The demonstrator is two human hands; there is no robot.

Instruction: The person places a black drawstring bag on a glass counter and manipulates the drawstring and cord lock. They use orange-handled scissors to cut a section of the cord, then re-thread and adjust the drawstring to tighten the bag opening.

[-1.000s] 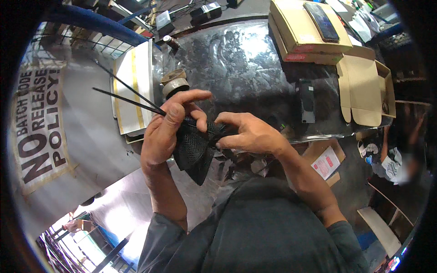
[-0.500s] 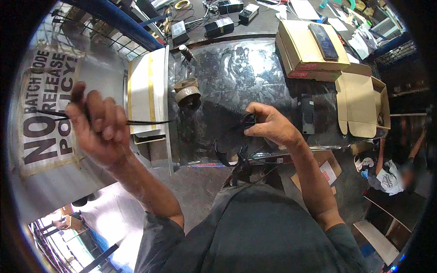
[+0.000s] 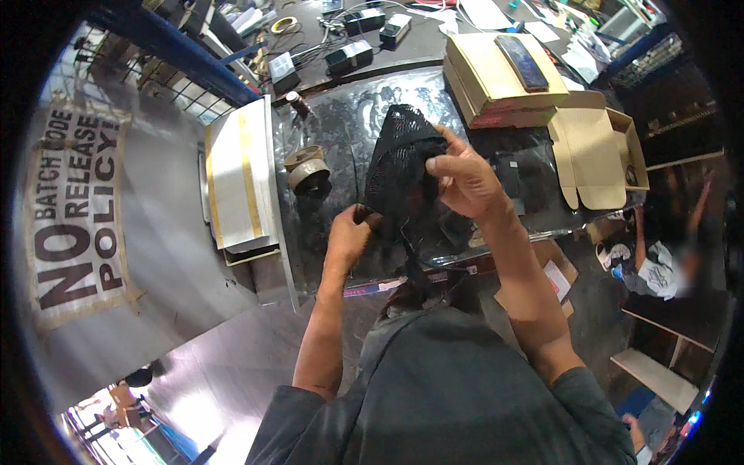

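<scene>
A black mesh fabric piece (image 3: 399, 147) with thin dangling straps stands up over the near middle of the table. My right hand (image 3: 469, 182) grips its right edge between thumb and fingers. At its lower left edge my left hand (image 3: 350, 236) is closed, fingertips curled in against the dark fabric. Black straps (image 3: 415, 263) hang below it, over the table's front edge. The inner folds are too dark to make out.
A roll of brown tape (image 3: 310, 172) and a small dark bottle (image 3: 296, 103) stand left. Stacked cartons (image 3: 504, 93) carry a phone (image 3: 521, 63); an open carton (image 3: 593, 147) lies right. Black adapters (image 3: 349, 58) and cables fill the back. Another person (image 3: 659, 271) is far right.
My left hand has come from far left, where it held a black strap stretched out, to the fabric's left edge. My right hand has risen slightly, and the mesh now stands spread upward.
</scene>
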